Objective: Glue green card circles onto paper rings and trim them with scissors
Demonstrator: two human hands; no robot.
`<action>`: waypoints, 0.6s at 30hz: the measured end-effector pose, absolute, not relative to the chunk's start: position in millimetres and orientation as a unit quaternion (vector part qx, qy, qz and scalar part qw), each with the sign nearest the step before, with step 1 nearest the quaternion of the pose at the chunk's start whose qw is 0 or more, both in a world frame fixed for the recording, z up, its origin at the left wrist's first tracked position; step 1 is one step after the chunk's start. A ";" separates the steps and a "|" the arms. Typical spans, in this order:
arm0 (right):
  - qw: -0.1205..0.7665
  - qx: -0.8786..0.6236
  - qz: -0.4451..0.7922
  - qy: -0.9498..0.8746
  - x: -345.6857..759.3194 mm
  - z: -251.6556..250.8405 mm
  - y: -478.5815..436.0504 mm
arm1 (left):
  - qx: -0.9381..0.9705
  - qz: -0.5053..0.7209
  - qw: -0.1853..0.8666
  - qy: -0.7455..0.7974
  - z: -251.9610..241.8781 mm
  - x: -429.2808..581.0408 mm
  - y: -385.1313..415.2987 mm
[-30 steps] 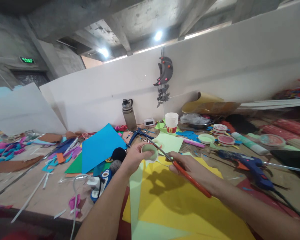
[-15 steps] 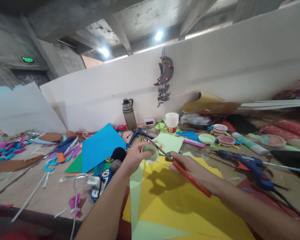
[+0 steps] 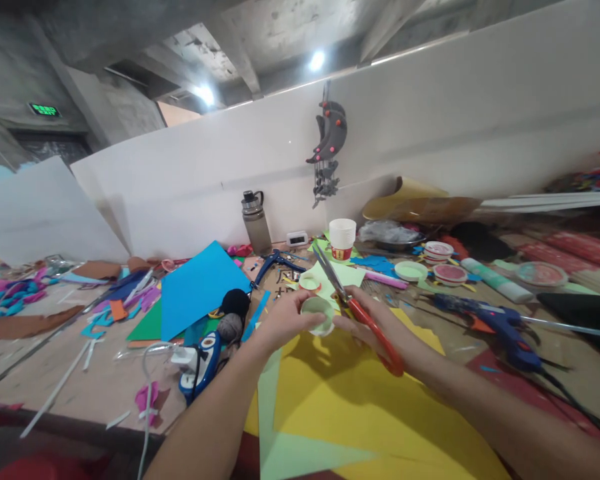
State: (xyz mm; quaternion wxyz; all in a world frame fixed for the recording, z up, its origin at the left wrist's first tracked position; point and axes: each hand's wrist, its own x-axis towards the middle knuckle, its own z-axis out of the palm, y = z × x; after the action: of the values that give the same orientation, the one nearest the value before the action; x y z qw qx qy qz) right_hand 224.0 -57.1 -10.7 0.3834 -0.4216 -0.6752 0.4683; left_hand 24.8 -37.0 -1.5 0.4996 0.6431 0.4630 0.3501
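Note:
My left hand (image 3: 289,319) pinches a small round pale-green cup-like piece (image 3: 318,313) by its edge, its hollow side facing me. My right hand (image 3: 373,319) holds scissors with orange-red handles (image 3: 380,337), their metal blades pointing up and away from me. The right fingertips reach the near right edge of the round piece. Just beyond it shows another round pale piece with an orange edge (image 3: 310,284). Beneath both hands lie yellow sheets (image 3: 340,400) over a pale-green sheet (image 3: 275,440).
White paper cups (image 3: 342,239) are stacked at the back, right of a water bottle (image 3: 256,223). A blue glue gun (image 3: 500,330) lies right. Blue card (image 3: 200,290), a black ball (image 3: 235,302) and a corded power strip (image 3: 200,367) are left.
The scissors have come away from the round piece and swung to point farther upward. The left hand has moved the piece slightly right and nearer; the right fingers now reach its edge.

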 end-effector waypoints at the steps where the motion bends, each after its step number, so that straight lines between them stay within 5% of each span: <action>1: 0.385 -0.424 0.470 -0.671 223.6 -9.5 -58.1 | 0.646 0.339 0.507 0.458 -4.7 28.1 -37.4; 10: 0.427 -0.433 0.491 -0.624 223.8 -17.9 -52.6 | 0.536 0.386 0.665 0.348 -8.7 37.7 -41.4; 18: 0.442 -0.435 0.515 -0.592 222.0 -8.6 -52.4 | 0.599 0.348 0.645 0.323 -14.3 29.5 -37.9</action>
State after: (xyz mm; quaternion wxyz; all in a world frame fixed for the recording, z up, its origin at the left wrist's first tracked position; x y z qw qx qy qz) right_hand 222.0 -52.4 -8.6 0.4423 -0.4353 -0.5917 0.5145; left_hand 29.5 -37.9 -14.3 0.6449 0.5990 0.3233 0.3476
